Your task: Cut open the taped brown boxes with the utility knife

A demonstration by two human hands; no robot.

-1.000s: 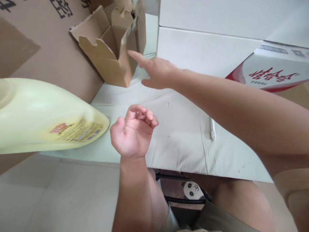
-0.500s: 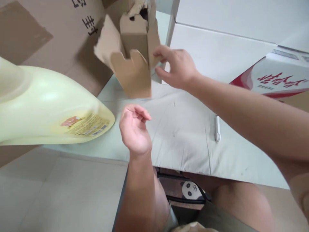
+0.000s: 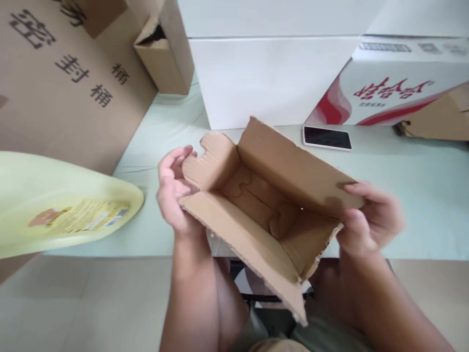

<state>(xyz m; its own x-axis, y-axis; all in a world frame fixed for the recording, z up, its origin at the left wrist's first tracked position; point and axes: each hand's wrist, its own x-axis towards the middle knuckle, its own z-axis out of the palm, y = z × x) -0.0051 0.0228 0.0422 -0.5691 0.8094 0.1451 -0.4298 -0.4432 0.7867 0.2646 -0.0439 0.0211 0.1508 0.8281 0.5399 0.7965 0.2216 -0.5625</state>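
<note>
An open cardboard box [image 3: 256, 195], tilted towards me, is held between my two hands above the table's front edge. Its inside is bare brown board, with rough torn edges and a notched flap on the left. My left hand [image 3: 174, 193] holds the left end, palm against the corner and fingers curled behind the notched flap. At the right end, my right hand [image 3: 370, 215] grips the wall, with the thumb by the near corner and the fingers over the far side. Motion blurs this hand slightly.
A large printed carton [image 3: 73, 98] and a smaller cardboard box [image 3: 166, 63] stand back left. The pale yellow bottle [image 3: 80, 205] lies at left. White boxes [image 3: 271, 83] and a red-and-white carton [image 3: 395, 93] line the back, with a phone [image 3: 327, 138] before them on the table [image 3: 421, 195].
The open box has come from the back left to in front of me, now in both hands. My left hand has gone from empty to holding it. The view has shifted right.
</note>
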